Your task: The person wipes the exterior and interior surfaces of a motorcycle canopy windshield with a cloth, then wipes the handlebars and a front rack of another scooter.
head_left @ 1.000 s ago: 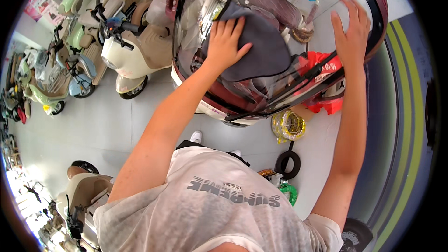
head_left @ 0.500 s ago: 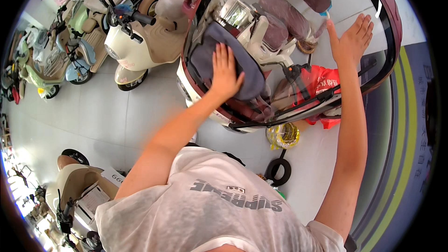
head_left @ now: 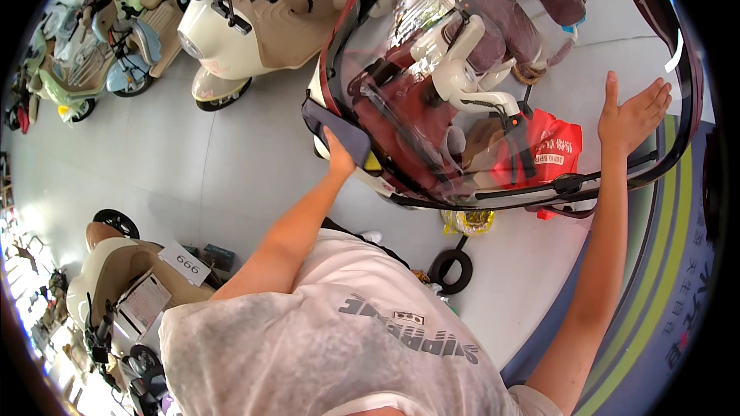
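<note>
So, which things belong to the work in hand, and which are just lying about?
In use:
grey cloth, at the left hand
windscreen, with the open right hand over it

Lying about:
red bag, seen through the windscreen
black tyre
yellow bundle near it
cream scooter, left

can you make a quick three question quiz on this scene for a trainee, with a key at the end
1. Which item does the left grip touch?
2. True or false: the right grip is clenched into a fist.
3. Pick the colour of the bag below and to the left of the right grip in the picture: a) green, b) red, c) blue.

Key:
1. A dark grey cloth.
2. False; it is spread open.
3. b
</note>
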Action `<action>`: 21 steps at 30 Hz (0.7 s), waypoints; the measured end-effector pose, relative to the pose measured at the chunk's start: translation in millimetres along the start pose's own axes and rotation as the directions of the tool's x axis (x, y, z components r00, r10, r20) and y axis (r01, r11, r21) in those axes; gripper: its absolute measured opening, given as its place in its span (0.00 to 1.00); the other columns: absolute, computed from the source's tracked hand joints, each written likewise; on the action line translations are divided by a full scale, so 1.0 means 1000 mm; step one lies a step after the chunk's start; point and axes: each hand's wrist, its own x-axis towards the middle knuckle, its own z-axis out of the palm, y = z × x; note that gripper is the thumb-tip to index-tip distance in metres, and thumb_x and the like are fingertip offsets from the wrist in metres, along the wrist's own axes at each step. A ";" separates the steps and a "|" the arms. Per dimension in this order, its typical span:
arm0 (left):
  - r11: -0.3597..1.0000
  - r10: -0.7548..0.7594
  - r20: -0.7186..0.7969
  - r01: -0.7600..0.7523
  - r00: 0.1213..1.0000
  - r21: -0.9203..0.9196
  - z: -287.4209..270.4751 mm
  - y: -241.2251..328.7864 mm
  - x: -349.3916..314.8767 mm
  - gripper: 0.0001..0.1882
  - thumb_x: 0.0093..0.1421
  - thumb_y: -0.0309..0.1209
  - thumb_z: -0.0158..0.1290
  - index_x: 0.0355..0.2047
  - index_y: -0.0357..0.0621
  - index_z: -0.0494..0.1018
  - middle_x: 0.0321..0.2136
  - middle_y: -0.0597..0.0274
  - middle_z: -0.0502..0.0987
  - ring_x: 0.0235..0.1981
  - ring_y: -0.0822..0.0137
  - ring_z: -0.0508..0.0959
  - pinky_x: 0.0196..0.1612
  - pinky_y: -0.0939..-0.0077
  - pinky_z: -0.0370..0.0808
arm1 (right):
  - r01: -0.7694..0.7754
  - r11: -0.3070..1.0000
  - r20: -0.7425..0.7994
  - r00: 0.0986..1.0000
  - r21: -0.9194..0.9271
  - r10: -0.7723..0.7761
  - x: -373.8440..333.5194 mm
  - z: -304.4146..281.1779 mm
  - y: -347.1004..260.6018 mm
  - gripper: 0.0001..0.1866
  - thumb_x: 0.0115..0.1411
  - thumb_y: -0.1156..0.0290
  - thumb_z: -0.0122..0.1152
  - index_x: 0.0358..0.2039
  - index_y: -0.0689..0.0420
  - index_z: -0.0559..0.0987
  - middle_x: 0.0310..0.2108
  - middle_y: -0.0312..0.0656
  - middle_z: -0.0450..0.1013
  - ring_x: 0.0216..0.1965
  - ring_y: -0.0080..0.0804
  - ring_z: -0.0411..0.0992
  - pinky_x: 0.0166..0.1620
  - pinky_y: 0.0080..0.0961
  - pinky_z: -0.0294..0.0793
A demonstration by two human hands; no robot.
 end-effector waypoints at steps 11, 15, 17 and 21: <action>0.960 -0.256 0.017 0.253 0.966 0.121 -0.025 -0.068 0.144 0.40 0.65 0.42 0.51 0.70 0.29 0.52 0.71 0.34 0.50 0.72 0.37 0.50 0.74 0.48 0.45 | 0.039 0.999 0.018 0.999 -0.016 -0.038 -0.003 -0.003 0.003 0.53 0.64 0.35 0.55 0.71 0.70 0.54 0.72 0.63 0.50 0.73 0.62 0.47 0.72 0.53 0.46; 0.916 -0.380 0.035 0.372 0.924 0.149 -0.029 -0.088 0.148 0.39 0.65 0.42 0.50 0.70 0.30 0.53 0.71 0.35 0.51 0.72 0.38 0.51 0.74 0.48 0.45 | 0.050 0.998 0.055 0.997 -0.025 -0.048 -0.006 -0.007 -0.003 0.53 0.64 0.39 0.59 0.72 0.69 0.52 0.72 0.64 0.48 0.73 0.64 0.46 0.72 0.56 0.46; 0.896 -0.430 0.045 0.420 0.902 0.145 -0.025 -0.098 0.141 0.39 0.66 0.42 0.50 0.70 0.30 0.53 0.71 0.35 0.51 0.72 0.38 0.51 0.74 0.48 0.46 | 0.046 0.999 0.070 0.996 0.029 -0.048 -0.004 -0.013 -0.006 0.53 0.64 0.40 0.58 0.72 0.69 0.51 0.72 0.64 0.48 0.73 0.64 0.45 0.72 0.55 0.46; 0.877 -0.474 0.059 0.465 0.879 0.122 -0.022 -0.109 0.141 0.38 0.66 0.42 0.49 0.69 0.31 0.54 0.71 0.36 0.51 0.72 0.39 0.52 0.74 0.47 0.46 | 0.037 0.998 0.098 0.994 0.042 -0.041 -0.005 -0.011 -0.008 0.53 0.65 0.39 0.56 0.71 0.71 0.50 0.73 0.65 0.46 0.74 0.63 0.44 0.72 0.55 0.44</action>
